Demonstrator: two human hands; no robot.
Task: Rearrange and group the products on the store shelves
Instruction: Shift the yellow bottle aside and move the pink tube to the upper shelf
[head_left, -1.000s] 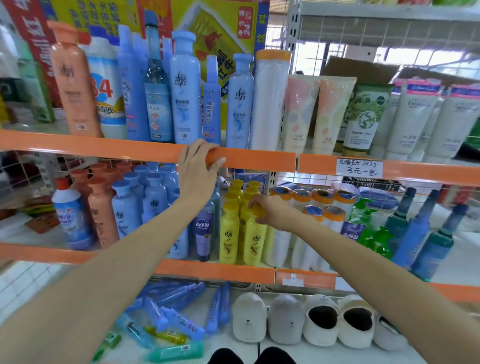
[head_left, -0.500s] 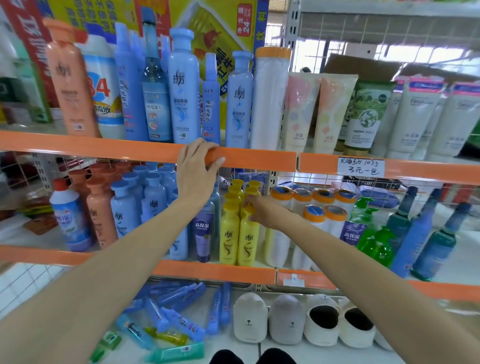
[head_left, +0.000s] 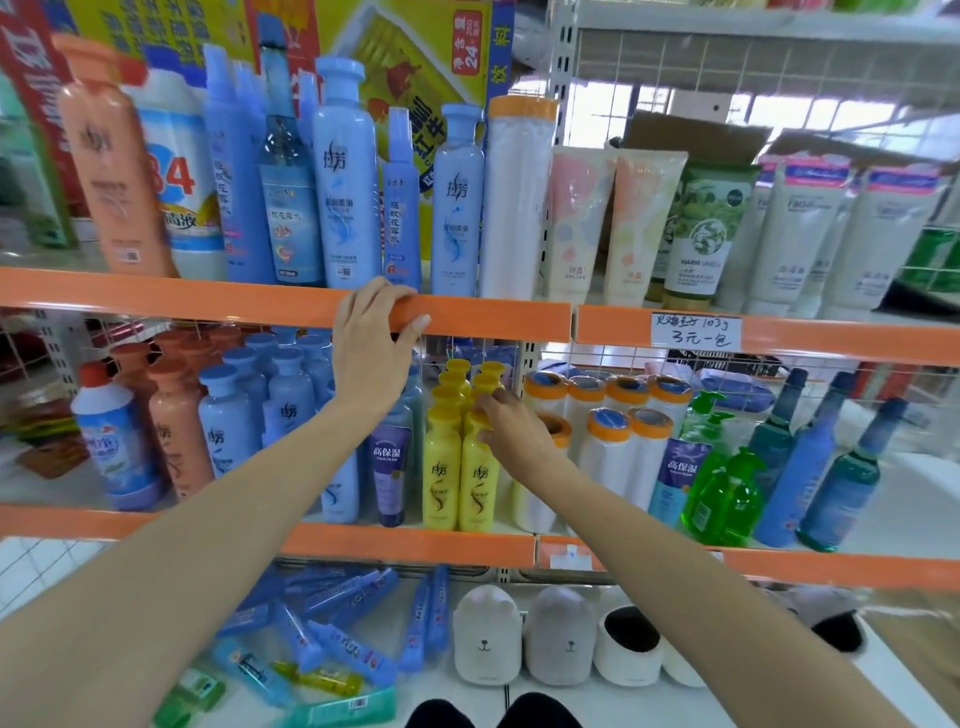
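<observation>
Right hand: the right hand (head_left: 511, 423) is held on the middle shelf (head_left: 415, 543), its fingers curled round the cap of the front right yellow bottle (head_left: 479, 470).
Thing relative to grip: the yellow bottle's body stands upright at 6 o'clock below the fingers, touching a second yellow bottle (head_left: 441, 470) at its 9 o'clock.
Left hand: the left hand (head_left: 371, 343) is hooked over the orange edge of the upper shelf (head_left: 208, 299), fingers on top and thumb on the front face, gripping the strip.
Yellow bottles counted: two are seen whole in front; several more yellow caps are lined up behind, toward 12 o'clock, the exact number not being clear.
Neighbours: a purple tube (head_left: 388, 475) marked 高保湿 is stood at 9 o'clock of the yellow pair; white rolls with orange caps (head_left: 613, 415) are massed at 3 o'clock.
Writing: a handwritten price tag (head_left: 696, 331) on the upper shelf edge is read as "103g" and "3元一包"; "WARM" is printed on a green tube (head_left: 704, 228) above.
Bottom shelf: two bear-faced containers (head_left: 488, 634) are stood at 6 o'clock.
</observation>
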